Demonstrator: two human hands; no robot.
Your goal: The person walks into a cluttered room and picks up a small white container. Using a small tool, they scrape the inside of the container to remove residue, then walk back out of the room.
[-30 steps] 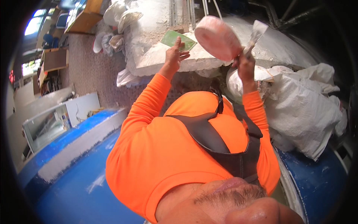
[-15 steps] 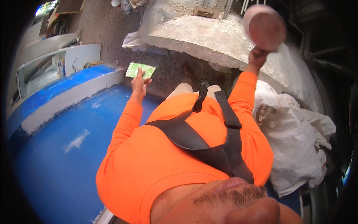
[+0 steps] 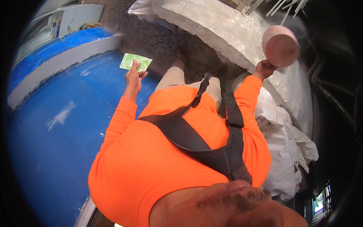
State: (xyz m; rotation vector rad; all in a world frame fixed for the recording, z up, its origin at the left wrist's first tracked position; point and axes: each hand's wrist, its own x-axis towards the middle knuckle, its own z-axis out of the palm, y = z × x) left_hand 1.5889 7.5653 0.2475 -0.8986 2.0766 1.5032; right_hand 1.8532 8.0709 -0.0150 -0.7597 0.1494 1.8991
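My left hand grips a thin, flat green rectangular piece smeared with white. The thumb lies over its face and the fingers are behind it. This hand is out to the left, near the blue surface. On the right, my right hand is closed at the near edge of a round, pale pink bowl-like vessel with a darker reddish round face. I cannot tell whether a handle is inside the fist. The vessel is in front of a rough, whitish concrete slab.
A blue-painted surface with white scuffs fills the left, bounded by a low blue-topped ledge. White sacks are heaped beside my right arm. Thin pale rods stick out at the upper right. Pebbled floor shows beyond my legs.
The view has shifted, so ledge and slab appear higher. My right hand and the pink vessel appear lower and farther right, with less blur. Both hands keep their holds.
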